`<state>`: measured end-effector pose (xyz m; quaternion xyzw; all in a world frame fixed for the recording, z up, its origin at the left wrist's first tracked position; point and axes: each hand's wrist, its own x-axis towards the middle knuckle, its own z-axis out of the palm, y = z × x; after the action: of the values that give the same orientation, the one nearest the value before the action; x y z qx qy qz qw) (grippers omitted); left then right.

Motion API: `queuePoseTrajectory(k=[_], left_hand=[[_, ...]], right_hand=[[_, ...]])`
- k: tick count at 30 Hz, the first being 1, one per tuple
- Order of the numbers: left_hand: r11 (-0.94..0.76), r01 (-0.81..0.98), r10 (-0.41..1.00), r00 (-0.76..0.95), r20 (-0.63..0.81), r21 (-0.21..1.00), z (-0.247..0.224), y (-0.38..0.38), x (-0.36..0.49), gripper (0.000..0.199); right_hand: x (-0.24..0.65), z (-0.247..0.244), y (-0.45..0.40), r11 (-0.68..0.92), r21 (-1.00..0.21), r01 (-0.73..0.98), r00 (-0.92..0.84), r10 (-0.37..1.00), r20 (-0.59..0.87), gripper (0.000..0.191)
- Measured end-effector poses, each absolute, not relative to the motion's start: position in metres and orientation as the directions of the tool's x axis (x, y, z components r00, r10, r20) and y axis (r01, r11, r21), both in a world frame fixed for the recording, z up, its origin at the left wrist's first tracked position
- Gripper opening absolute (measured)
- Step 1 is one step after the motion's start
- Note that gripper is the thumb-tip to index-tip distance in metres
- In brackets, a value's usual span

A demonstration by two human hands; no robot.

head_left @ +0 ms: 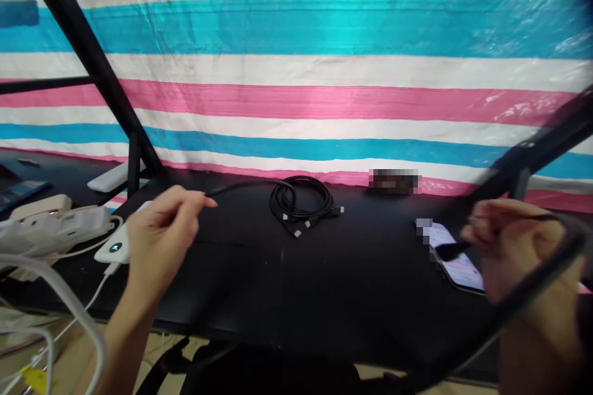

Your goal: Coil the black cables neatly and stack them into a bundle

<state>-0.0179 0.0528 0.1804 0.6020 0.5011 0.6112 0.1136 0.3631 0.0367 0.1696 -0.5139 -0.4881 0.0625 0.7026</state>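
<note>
Blurry black cable (514, 300) loops past cam, R of coil (280, 200). R hand (521, 247), same side, fingers curled on cable, plug end (449, 251) poking out over phone (459, 270); exact grip too blurred to tell. L hand (160, 228), L of coil near white power bank (111, 250), fingertips pressed together, prob pinching tail off coil. Coil itself flat on bench (278, 296). Best: light pinch, some slack btwn L hand & coil so loops don't drag, plug clear of phone.

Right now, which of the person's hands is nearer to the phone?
Right. The right hand is just right of the phone in view; the left hand is far left, beyond the coiled cable.
</note>
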Motion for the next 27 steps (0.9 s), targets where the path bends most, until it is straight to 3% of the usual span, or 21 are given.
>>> queuePoseTrajectory(k=[3, 7, 9, 12, 14, 19, 23, 27], left_hand=[[-0.539, 0.448, 0.807, 0.032, 0.590, 0.714, 0.188, 0.040, 0.016, 0.015], [-0.489, 0.288, 0.872, 0.174, 0.458, 0.823, 0.197, 0.031, 0.050, 0.021], [-0.428, 0.236, 0.899, 0.213, 0.383, 0.873, 0.200, 0.030, 0.056, 0.022], [-0.335, 0.166, 0.925, 0.245, 0.290, 0.928, 0.201, 0.034, 0.055, 0.023], [-0.282, 0.113, 0.932, 0.270, 0.243, 0.953, 0.200, 0.038, 0.051, 0.025], [-0.212, 0.042, 0.932, 0.311, 0.189, 0.976, 0.190, 0.051, 0.049, 0.027], [-0.238, 0.035, 0.919, 0.330, 0.214, 0.971, 0.178, 0.057, 0.049, 0.028], [-0.177, 0.029, 0.941, 0.300, 0.160, 0.984, 0.160, 0.054, 0.039, 0.026]], right_hand=[[0.314, 0.178, 0.033, 0.550, -0.672, 0.496, 0.174, 0.695, 0.698, 0.024], [0.263, 0.184, 0.034, 0.637, -0.556, 0.534, -0.227, 0.742, 0.631, 0.048], [0.248, 0.185, 0.036, 0.635, -0.521, 0.571, -0.262, 0.742, 0.617, 0.051], [0.241, 0.186, 0.039, 0.616, -0.509, 0.601, -0.237, 0.746, 0.623, 0.020], [0.244, 0.188, 0.039, 0.608, -0.537, 0.584, -0.253, 0.766, 0.592, 0.013], [0.256, 0.194, 0.035, 0.559, -0.715, 0.420, -0.370, 0.825, 0.428, 0.035], [0.263, 0.186, 0.031, 0.374, -0.903, 0.211, -0.437, 0.863, 0.255, 0.045], [0.273, 0.169, 0.031, 0.222, -0.973, 0.056, -0.369, 0.910, 0.187, 0.055]])
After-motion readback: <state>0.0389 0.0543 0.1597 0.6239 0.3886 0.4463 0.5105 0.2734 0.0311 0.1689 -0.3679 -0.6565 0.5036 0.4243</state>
